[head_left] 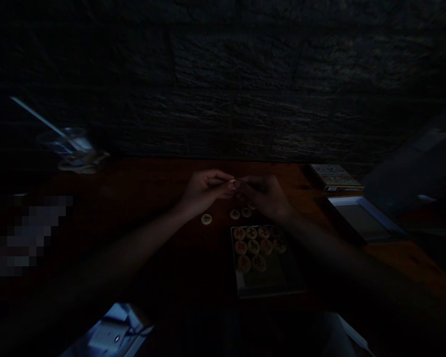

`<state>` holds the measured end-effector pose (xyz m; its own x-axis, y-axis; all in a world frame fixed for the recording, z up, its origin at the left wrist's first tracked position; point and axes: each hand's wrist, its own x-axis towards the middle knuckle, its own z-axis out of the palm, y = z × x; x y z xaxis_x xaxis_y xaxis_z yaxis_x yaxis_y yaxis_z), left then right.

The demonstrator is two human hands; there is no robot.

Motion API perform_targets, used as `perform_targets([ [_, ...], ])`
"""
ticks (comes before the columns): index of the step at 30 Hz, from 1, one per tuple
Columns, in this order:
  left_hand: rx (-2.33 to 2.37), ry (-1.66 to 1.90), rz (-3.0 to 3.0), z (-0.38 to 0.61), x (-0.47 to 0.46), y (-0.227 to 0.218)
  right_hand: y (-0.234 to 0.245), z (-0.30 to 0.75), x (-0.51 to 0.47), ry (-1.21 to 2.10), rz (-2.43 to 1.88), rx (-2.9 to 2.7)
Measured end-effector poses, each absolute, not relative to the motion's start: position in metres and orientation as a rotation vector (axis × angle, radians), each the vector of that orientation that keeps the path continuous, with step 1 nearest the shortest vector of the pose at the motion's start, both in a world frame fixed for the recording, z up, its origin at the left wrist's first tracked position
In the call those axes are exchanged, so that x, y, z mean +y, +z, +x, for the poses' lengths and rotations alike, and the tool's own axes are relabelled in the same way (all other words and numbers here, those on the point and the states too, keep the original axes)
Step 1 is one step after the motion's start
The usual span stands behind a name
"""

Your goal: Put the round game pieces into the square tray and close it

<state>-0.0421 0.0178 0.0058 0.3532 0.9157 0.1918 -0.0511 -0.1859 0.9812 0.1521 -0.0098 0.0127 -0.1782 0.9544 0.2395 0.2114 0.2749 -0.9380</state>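
Note:
In the head view, my left hand (208,191) and my right hand (265,193) meet over the dark wooden table, fingers closed together. Between the fingertips shows the pale edge of a xiangqi piece (232,183), mostly covered; both hands seem to pinch it. One loose xiangqi piece with a dark character (206,219) lies below my left hand. Two more loose pieces (235,213) lie below the fingertips, with another partly hidden by my right hand. Nearer me is a shallow box (271,293) holding several round pieces in rows, with red or dark characters.
At the right lie a box lid or tray (364,218) and a flat printed box (336,176). A glass with a straw (72,146) stands at the back left. Behind the table rises a rough stone wall (230,99). A bluish-white object (111,332) is at the lower left.

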Motion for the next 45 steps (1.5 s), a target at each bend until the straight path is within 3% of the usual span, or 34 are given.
perform_targets([
  [45,0.775,1.149,1.711,-0.0436,0.0175,0.004,0.0157,0.1512,-0.0121,1.242,-1.067,-1.389],
])
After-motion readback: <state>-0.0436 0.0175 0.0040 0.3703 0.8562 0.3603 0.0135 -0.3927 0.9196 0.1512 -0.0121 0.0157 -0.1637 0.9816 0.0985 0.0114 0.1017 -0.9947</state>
